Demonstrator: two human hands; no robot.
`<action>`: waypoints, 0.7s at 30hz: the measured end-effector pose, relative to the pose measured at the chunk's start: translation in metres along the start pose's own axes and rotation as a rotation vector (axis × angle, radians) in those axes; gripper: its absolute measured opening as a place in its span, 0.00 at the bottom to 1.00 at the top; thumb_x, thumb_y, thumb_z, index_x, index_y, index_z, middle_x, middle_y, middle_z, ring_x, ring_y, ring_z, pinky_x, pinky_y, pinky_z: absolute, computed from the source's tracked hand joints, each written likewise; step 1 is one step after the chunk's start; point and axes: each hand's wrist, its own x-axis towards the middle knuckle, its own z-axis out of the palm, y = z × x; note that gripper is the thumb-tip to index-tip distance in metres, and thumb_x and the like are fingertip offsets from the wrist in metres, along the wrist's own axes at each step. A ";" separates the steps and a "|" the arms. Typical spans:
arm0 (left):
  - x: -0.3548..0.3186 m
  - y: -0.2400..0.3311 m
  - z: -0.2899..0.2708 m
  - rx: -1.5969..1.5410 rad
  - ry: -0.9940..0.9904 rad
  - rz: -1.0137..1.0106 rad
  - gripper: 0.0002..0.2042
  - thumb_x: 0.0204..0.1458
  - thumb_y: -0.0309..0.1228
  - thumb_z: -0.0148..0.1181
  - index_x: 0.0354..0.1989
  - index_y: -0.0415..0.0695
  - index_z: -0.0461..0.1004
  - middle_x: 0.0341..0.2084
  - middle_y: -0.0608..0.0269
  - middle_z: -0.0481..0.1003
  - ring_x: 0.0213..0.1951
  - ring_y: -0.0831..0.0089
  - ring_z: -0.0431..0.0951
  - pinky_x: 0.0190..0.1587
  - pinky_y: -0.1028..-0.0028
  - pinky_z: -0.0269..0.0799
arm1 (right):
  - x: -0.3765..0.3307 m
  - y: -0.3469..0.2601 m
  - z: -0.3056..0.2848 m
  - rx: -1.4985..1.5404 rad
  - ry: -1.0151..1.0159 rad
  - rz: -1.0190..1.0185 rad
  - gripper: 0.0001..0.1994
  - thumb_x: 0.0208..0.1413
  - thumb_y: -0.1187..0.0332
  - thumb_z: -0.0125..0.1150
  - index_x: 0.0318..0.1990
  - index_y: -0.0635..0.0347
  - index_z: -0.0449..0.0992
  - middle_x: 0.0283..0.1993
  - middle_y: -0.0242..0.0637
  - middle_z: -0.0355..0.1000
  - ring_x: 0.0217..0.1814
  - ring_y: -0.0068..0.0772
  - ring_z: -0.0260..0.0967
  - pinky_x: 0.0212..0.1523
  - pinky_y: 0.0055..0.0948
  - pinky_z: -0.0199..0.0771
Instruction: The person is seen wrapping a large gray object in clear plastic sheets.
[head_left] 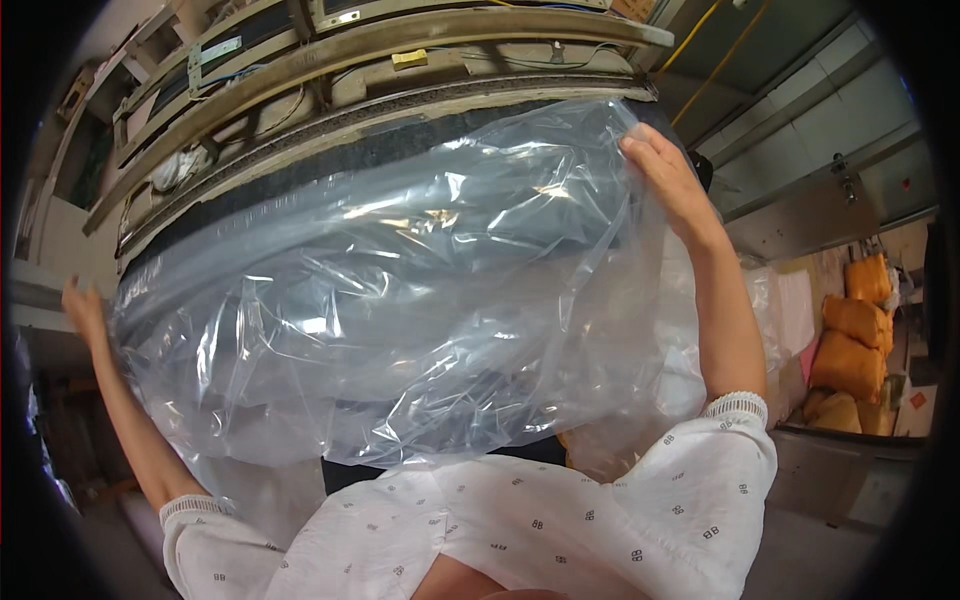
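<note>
A large clear plastic sheet (pixel 400 300) spreads in wrinkled folds over a dark work surface (pixel 250 195) and hangs down toward my body. At its far right corner my right hand (pixel 665 175) is closed, the plastic pinched between thumb and fingers. My left hand (pixel 85 312) is out at the far left, beside the sheet's left edge. Its fingers look apart, and no plastic shows between them. The sheet's glare partly hides what lies beneath it.
Beyond the surface runs a long machine frame with a beam (pixel 400 50) and a small yellow block (pixel 409 60). Yellow cords (pixel 690 40) hang at the upper right. Orange bundles (pixel 850 340) are stacked to the right, near pale plastic packs (pixel 790 305).
</note>
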 end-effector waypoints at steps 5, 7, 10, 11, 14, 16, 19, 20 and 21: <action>0.009 0.512 -0.234 -1.413 -0.650 0.101 0.22 0.48 0.36 0.61 0.51 0.41 0.68 0.49 0.58 0.68 0.51 0.68 0.69 0.46 0.74 0.69 | -0.061 -0.044 0.004 0.032 0.087 0.035 0.08 0.55 0.63 0.48 0.28 0.53 0.64 0.26 0.19 0.54 0.30 0.12 0.48 0.32 0.16 0.52; -0.008 0.578 -0.282 -1.382 -0.298 0.487 0.26 0.46 0.38 0.63 0.54 0.43 0.66 0.54 0.57 0.64 0.55 0.67 0.65 0.53 0.73 0.63 | -0.072 -0.056 0.012 0.109 0.026 0.025 0.07 0.56 0.64 0.48 0.28 0.54 0.64 0.26 0.19 0.54 0.30 0.12 0.49 0.33 0.15 0.52; -0.016 0.636 -0.297 -1.704 -0.182 0.570 0.17 0.48 0.38 0.61 0.42 0.39 0.70 0.45 0.61 0.69 0.49 0.70 0.68 0.47 0.74 0.67 | -0.079 -0.079 0.033 0.112 -0.079 -0.058 0.06 0.55 0.64 0.48 0.29 0.55 0.65 0.27 0.18 0.56 0.30 0.12 0.49 0.34 0.15 0.52; -0.025 0.639 -0.296 -2.005 -0.609 0.460 0.14 0.50 0.37 0.59 0.39 0.40 0.71 0.39 0.65 0.70 0.43 0.75 0.69 0.42 0.77 0.67 | -0.082 -0.080 0.033 0.117 -0.073 -0.048 0.06 0.55 0.64 0.48 0.29 0.55 0.65 0.27 0.18 0.56 0.30 0.12 0.49 0.34 0.15 0.52; -0.050 0.616 -0.293 -2.129 -0.962 0.224 0.07 0.52 0.33 0.56 0.32 0.43 0.72 0.25 0.74 0.67 0.28 0.85 0.64 0.29 0.85 0.60 | -0.075 -0.065 0.001 0.050 -0.187 -0.298 0.08 0.52 0.63 0.50 0.27 0.57 0.69 0.27 0.22 0.61 0.29 0.15 0.54 0.33 0.16 0.55; -0.069 0.570 -0.283 -1.957 -0.771 -0.002 0.06 0.50 0.30 0.58 0.29 0.40 0.74 0.25 0.71 0.69 0.28 0.84 0.66 0.33 0.84 0.61 | -0.071 -0.051 0.006 -0.545 -0.018 -0.355 0.08 0.49 0.63 0.50 0.27 0.56 0.73 0.25 0.30 0.67 0.28 0.24 0.63 0.31 0.23 0.61; -0.089 0.474 -0.257 -1.561 -0.501 -0.109 0.04 0.51 0.27 0.58 0.34 0.41 0.76 0.29 0.70 0.71 0.33 0.84 0.67 0.40 0.84 0.63 | -0.075 0.028 0.018 -0.901 -0.077 -0.304 0.04 0.47 0.68 0.55 0.27 0.57 0.74 0.25 0.33 0.70 0.30 0.34 0.68 0.31 0.33 0.67; -0.094 0.430 -0.253 -1.557 -0.450 -0.260 0.06 0.52 0.26 0.57 0.36 0.41 0.75 0.31 0.70 0.71 0.34 0.84 0.68 0.45 0.81 0.64 | -0.074 0.044 0.032 -0.994 -0.074 -0.364 0.04 0.46 0.68 0.55 0.28 0.55 0.75 0.25 0.32 0.71 0.31 0.35 0.70 0.31 0.36 0.68; -0.102 0.374 -0.231 -1.453 -0.354 -0.272 0.07 0.54 0.27 0.55 0.38 0.40 0.75 0.34 0.69 0.72 0.36 0.82 0.69 0.48 0.79 0.63 | -0.079 0.049 0.044 -0.943 -0.009 -0.396 0.03 0.45 0.69 0.56 0.28 0.53 0.75 0.26 0.31 0.70 0.31 0.36 0.69 0.31 0.36 0.68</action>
